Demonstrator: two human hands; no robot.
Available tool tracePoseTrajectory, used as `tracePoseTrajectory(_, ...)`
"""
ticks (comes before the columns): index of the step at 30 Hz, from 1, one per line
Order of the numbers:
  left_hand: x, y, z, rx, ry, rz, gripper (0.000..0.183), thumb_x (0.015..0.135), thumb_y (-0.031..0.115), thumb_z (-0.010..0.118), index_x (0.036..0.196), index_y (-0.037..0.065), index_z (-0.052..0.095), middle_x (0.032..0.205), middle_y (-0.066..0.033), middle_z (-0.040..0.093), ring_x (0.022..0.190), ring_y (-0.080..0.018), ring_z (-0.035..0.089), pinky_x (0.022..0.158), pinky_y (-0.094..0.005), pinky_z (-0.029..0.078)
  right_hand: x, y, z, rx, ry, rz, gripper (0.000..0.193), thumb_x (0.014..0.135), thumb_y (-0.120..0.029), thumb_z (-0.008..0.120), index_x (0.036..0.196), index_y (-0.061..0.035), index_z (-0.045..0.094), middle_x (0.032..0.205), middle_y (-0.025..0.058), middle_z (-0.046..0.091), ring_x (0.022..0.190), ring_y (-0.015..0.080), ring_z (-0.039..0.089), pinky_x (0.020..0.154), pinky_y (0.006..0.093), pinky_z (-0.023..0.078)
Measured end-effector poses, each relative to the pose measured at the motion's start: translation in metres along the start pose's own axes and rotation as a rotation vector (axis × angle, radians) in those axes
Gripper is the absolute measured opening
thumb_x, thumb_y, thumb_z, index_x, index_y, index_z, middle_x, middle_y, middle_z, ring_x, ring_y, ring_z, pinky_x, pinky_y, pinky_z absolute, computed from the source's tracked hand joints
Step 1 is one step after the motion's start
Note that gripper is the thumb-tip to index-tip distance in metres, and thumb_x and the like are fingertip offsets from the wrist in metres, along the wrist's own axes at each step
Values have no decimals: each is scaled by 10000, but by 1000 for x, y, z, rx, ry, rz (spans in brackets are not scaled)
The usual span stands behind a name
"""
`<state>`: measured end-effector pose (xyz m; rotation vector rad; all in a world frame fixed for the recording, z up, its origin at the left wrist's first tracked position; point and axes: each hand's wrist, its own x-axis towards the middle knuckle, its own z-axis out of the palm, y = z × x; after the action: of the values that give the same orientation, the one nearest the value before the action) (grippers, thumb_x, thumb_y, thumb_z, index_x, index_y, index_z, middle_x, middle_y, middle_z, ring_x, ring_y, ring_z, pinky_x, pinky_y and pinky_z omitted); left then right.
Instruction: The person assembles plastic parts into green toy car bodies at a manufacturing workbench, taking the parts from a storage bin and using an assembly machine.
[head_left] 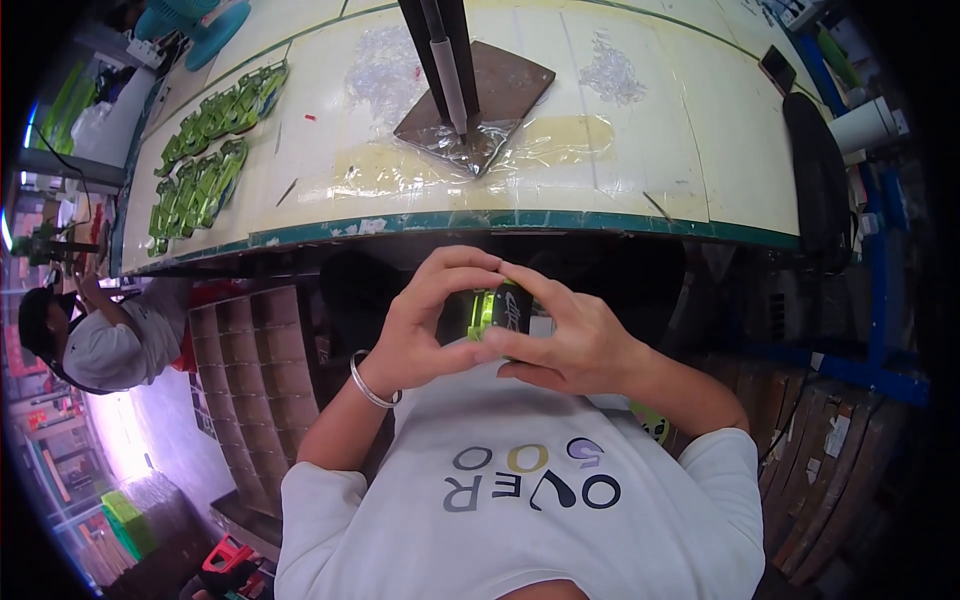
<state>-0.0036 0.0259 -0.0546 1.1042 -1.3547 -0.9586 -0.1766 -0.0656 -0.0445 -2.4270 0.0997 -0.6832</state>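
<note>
Between my hands, just in front of the table edge, is a small green and black plastic part (pixel 508 310), with pale lettering on its black face. My left hand (pixel 425 315), a silver bangle on its wrist, curls around the left side with thumb and fingertips on the part. My right hand (pixel 575 340) grips the other side, its index finger along the top and its thumb below. The fingers cover some of the part, so I cannot make out its full shape.
On the table (pixel 700 130), a dark metal plate (pixel 520 75) lies under an upright black post (pixel 450 60). Two rows of shiny green parts (pixel 200 195) stand at the left. Clear plastic bits (pixel 612 70) are scattered behind. A compartmented rack (pixel 260 390) and another person (pixel 125 335) are at left.
</note>
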Motion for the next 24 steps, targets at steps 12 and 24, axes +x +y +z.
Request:
tracePoseTrajectory(12, 19, -20, 15, -685, 208, -308, 874, 510, 410, 778, 1153, 10, 342, 1067, -65, 452, 984, -164, 461, 841, -280, 382, 17, 9, 19, 1763, 409, 679, 535, 814, -127, 438, 1270, -113, 158, 1088, 168, 440, 776, 277, 557, 668, 331, 481)
tracePoseTrajectory(24, 53, 4, 4, -663, 277, -304, 1034, 456, 307, 815, 1247, 37, 206, 1149, -64, 376, 1064, -177, 410, 905, -300, 337, 68, 25, 11, 2046, 479, 747, 477, 875, -363, 260, 1127, 15, 409, 963, 168, 539, 826, 250, 557, 740, 331, 459)
